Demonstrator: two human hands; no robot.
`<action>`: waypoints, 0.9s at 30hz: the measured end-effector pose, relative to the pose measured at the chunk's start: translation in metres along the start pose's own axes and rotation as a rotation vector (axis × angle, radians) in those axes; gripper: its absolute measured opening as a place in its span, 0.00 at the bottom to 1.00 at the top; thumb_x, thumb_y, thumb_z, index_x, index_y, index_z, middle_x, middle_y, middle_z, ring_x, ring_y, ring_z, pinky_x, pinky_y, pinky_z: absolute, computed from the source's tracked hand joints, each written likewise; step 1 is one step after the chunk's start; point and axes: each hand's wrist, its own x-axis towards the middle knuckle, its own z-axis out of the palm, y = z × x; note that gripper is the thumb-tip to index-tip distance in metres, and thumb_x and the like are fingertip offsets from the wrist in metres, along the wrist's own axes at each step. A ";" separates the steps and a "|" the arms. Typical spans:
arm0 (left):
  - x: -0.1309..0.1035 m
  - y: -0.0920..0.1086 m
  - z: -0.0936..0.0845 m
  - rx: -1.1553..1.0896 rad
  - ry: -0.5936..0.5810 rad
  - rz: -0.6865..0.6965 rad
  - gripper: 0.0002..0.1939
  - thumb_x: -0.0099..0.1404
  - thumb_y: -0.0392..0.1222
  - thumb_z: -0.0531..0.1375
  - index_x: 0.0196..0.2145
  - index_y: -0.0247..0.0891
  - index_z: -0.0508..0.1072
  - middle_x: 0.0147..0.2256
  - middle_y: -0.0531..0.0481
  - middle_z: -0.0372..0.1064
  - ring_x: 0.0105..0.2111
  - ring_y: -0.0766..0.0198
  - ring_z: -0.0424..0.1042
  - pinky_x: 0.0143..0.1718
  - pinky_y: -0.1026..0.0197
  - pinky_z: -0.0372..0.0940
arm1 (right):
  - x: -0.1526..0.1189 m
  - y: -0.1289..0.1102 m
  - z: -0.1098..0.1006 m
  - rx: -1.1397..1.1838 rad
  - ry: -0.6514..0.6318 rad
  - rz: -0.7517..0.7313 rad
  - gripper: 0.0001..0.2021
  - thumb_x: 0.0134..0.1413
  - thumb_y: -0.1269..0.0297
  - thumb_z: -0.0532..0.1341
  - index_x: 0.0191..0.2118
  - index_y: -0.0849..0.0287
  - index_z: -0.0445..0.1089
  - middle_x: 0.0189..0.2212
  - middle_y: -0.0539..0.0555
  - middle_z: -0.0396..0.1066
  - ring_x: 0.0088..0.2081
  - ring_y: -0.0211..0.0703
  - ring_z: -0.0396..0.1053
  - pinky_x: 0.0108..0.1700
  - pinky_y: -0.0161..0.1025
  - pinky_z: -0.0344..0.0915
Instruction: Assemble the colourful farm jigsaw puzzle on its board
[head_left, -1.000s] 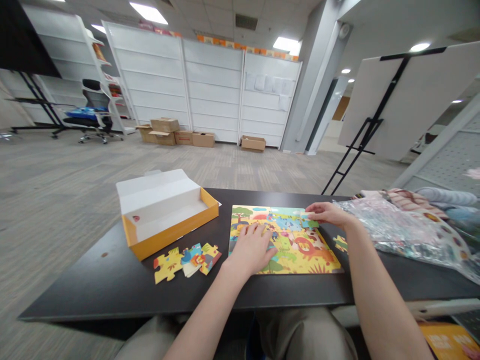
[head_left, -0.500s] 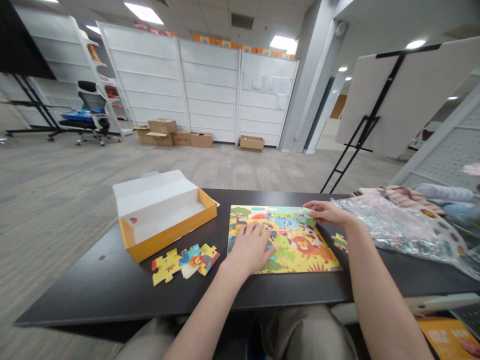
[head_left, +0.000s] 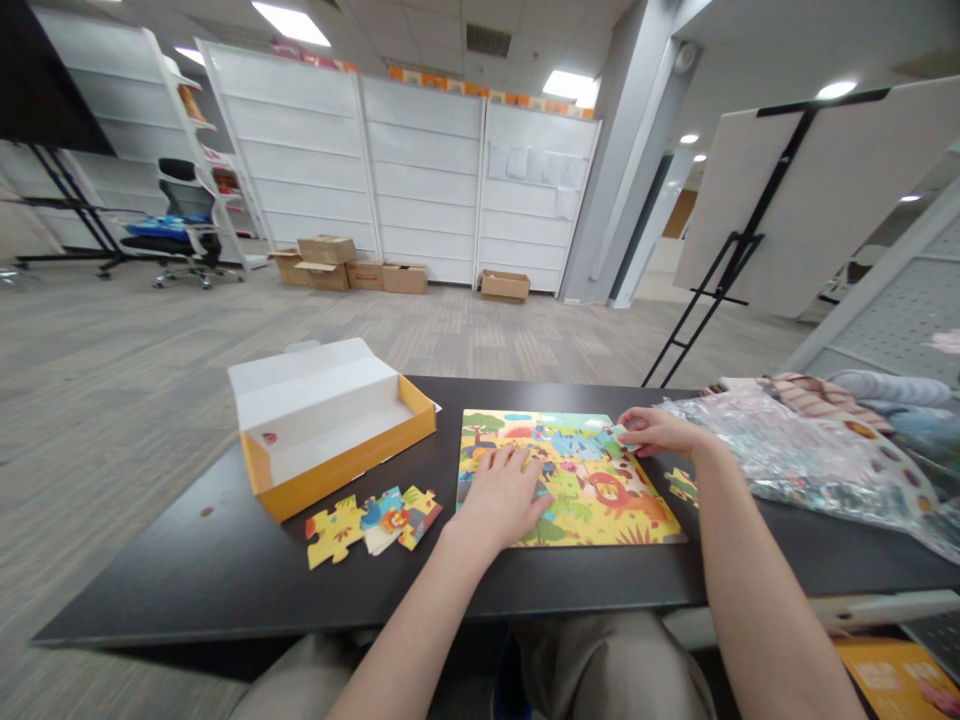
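A colourful animal jigsaw puzzle (head_left: 600, 495) with a lion and an elephant lies flat on the dark table. My left hand (head_left: 501, 495) rests palm down on its left half, fingers stretched out, hiding part of the picture. At the puzzle's upper right corner, my right hand (head_left: 652, 432) pinches a pale green puzzle piece (head_left: 620, 434) between thumb and fingers. Several loose pieces (head_left: 335, 530) lie in a small overlapping group left of the puzzle. Another yellow-green piece (head_left: 682, 486) sits to the right, partly behind my right forearm.
An orange box (head_left: 341, 465) with its white lid raised stands at the table's left. Clear plastic packaging (head_left: 810, 460) covers the right side of the dark table (head_left: 225, 590). Beyond the table are cardboard boxes (head_left: 326, 263), white shelving and a board on a black stand.
My right hand has shifted slightly right, off the puzzle's upper right corner, and a pale green piece now shows at its fingertips. My left hand stays in place.
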 end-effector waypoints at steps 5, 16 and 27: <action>0.000 0.001 -0.001 0.001 -0.003 0.002 0.23 0.71 0.54 0.54 0.57 0.40 0.69 0.60 0.41 0.66 0.62 0.47 0.60 0.62 0.43 0.57 | 0.006 0.006 -0.004 -0.206 0.013 0.036 0.28 0.34 0.45 0.75 0.37 0.58 0.68 0.27 0.51 0.73 0.27 0.37 0.70 0.24 0.29 0.63; 0.000 0.000 -0.001 0.010 -0.016 -0.002 0.23 0.71 0.54 0.53 0.57 0.40 0.68 0.61 0.41 0.65 0.62 0.47 0.60 0.62 0.43 0.56 | 0.008 0.003 0.002 -0.267 0.042 0.086 0.30 0.29 0.43 0.77 0.35 0.58 0.70 0.27 0.52 0.74 0.28 0.39 0.71 0.27 0.32 0.67; 0.000 0.001 -0.002 0.007 -0.028 -0.007 0.22 0.71 0.54 0.53 0.56 0.41 0.68 0.60 0.41 0.65 0.62 0.47 0.60 0.62 0.43 0.56 | 0.009 -0.003 0.008 -0.395 0.107 0.086 0.34 0.33 0.35 0.72 0.39 0.59 0.68 0.21 0.49 0.68 0.21 0.38 0.65 0.21 0.34 0.60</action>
